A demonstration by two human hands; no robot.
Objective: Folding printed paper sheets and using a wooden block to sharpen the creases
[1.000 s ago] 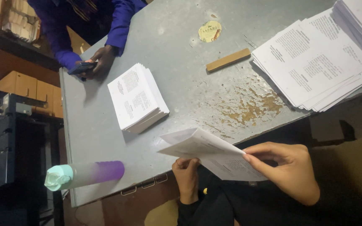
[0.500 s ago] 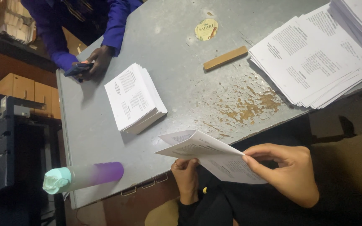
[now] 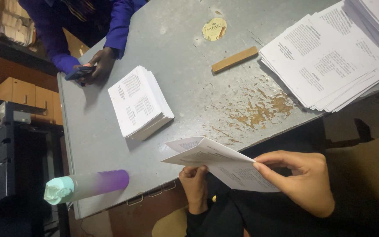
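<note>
Little is changing since a second ago: the folded sheet (image 3: 218, 163) is staying in both hands at the near edge of the grey table (image 3: 189, 79), and only the view is drifting slightly, so the table things are sitting a touch lower and further right in the picture. The left hand (image 3: 194, 184) is coming up from below, its fingers curled over the sheet's near-left part and pinching it. The right hand (image 3: 301, 180) is lying to the right of the sheet, thumb and forefinger pressed together on its right edge, the other fingers bent loosely behind. One sheet is being held, hanging half over the table edge and half over the person's lap, its folded halves gaping slightly at the left. On the table, one small stack of folded leaflets (image 3: 139, 102) is lying well beyond the left hand, and one wide, fanned pile of flat printed sheets (image 3: 330, 57) is spreading across the far right corner. One wooden stick (image 3: 234, 59) and one round sticker (image 3: 214, 29) are lying between them. One bottle (image 3: 86, 185), purple with a mint cap, is lying on its side near the left corner. Across the table, another person in blue sleeves is holding one dark phone (image 3: 80, 72).
</note>
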